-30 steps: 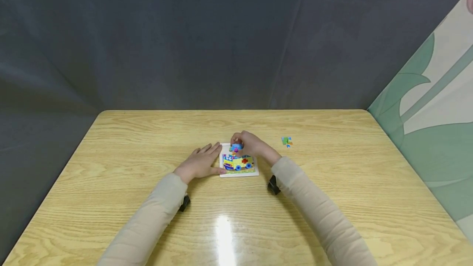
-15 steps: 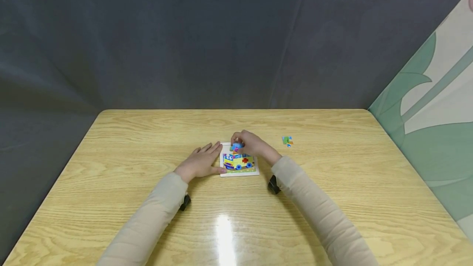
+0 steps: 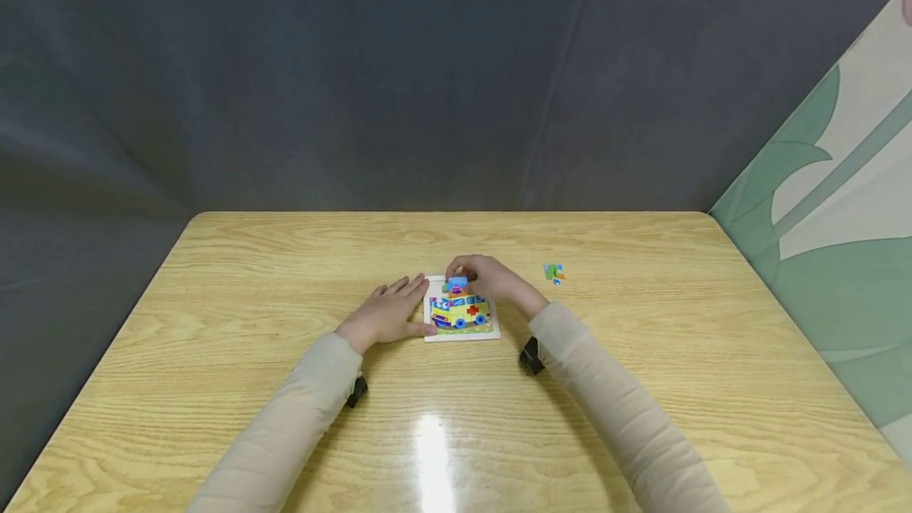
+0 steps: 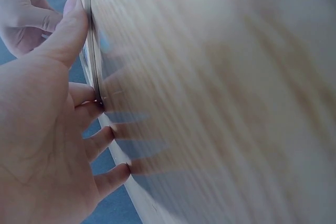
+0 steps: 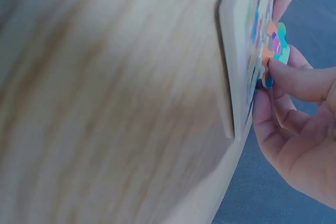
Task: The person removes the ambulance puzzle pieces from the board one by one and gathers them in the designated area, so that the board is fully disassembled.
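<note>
While your right hand (image 3: 490, 275) pinches the puzzle piece (image 3: 457, 284), tilted at twelve o'clock on the board (image 3: 436, 290), your left hand (image 3: 388, 313) rests fingers-spread at nine; pressed crooked, that piece could jam.

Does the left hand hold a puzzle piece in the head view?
No, the left hand rests at the puzzle board's edge, while the right hand grips the puzzle piece.
</note>
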Motion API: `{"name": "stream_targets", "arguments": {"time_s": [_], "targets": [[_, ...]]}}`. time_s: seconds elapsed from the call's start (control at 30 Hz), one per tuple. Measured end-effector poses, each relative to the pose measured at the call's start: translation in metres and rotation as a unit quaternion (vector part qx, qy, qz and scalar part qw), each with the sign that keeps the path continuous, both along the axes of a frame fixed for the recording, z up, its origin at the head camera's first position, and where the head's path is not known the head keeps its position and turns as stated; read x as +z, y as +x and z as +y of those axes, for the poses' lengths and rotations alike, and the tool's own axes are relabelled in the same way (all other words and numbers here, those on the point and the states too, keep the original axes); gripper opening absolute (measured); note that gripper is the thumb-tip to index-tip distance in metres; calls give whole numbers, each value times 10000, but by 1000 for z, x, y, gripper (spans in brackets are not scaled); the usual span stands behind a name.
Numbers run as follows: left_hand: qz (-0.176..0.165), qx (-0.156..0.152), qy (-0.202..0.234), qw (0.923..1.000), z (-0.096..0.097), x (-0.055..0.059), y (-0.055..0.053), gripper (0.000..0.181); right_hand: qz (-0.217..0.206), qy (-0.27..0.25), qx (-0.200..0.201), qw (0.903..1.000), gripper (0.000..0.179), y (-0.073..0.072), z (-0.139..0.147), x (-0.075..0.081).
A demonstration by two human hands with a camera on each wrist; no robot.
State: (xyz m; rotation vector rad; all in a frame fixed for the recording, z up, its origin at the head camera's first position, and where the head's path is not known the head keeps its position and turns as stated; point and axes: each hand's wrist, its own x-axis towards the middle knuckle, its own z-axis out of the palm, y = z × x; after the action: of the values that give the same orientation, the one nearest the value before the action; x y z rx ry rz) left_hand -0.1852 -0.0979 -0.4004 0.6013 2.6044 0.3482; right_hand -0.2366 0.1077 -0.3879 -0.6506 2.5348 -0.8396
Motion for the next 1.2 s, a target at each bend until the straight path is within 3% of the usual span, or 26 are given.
{"name": "stream_targets", "arguments": {"time_s": [0.13, 0.37, 0.77, 1.2], "targets": [[47, 11, -5, 10000, 0, 0, 0, 85, -34, -45, -172, 9998, 29, 1, 2, 2], [63, 30, 7, 10000, 0, -1, 0, 85, -130, -114, -572, 9982, 17, 1, 6, 3], [94, 26, 5, 10000, 0, -2, 1, 85, -463, -493, -474, 9966, 28, -1, 13, 6], [69, -3, -36, 10000, 0, -3, 0, 85, -1000, -1229, -963, 9827, 34, 0, 32, 13]]}}
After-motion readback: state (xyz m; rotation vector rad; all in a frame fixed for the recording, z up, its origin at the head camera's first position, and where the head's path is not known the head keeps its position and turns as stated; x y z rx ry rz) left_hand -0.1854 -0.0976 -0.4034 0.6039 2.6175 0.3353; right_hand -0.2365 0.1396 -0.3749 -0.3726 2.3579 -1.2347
